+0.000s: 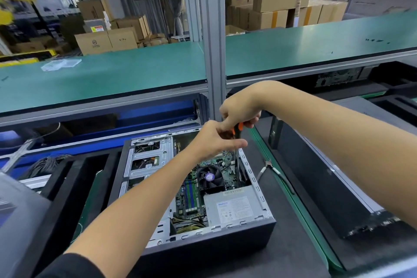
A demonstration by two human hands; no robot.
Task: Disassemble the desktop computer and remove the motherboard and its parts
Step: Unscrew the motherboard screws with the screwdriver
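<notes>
An open desktop computer case (225, 246) lies on its side on the bench, black outside and bare metal inside. Its green motherboard (191, 196) shows a black CPU fan (211, 178), green memory sticks (190, 196) and a grey power supply (234, 207). A screwdriver (237, 153) with an orange and black handle stands upright over the board's far right corner. My right hand (240, 111) is closed on the top of its handle. My left hand (217, 140) pinches the handle's lower part, just above the shaft.
Pliers (268, 166) lie on the dark mat right of the case. A black side panel (327, 189) rests further right. Metal drive bays (146, 158) fill the case's left side. A green shelf (112, 79) and an upright metal post (214, 52) stand behind.
</notes>
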